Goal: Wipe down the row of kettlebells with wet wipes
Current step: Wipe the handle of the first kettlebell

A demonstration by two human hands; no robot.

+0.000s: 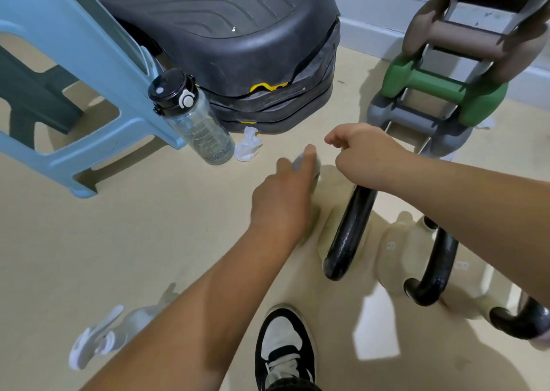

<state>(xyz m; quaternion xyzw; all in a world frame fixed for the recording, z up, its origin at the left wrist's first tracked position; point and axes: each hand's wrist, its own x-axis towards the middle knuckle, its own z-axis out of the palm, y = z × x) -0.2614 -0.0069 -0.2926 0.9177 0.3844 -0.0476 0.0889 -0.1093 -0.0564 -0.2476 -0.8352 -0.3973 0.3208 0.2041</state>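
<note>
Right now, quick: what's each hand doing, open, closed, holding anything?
Left hand: holds a wet wipe between thumb and forefinger.
Right hand: fingers curled by the kettlebell handle; contents cannot be told.

Your kettlebells (390,250) are sitting in a row right of your shoe (282,340), your left hand (282,200) holding a wet wipe (297,162) beyond the first. Water bottle (196,122) is leaning on the stool (98,72) at left, crumpled wipe (248,145) just beside it, step platform (232,24) behind, dumbbell rack (440,92) back right.
</note>
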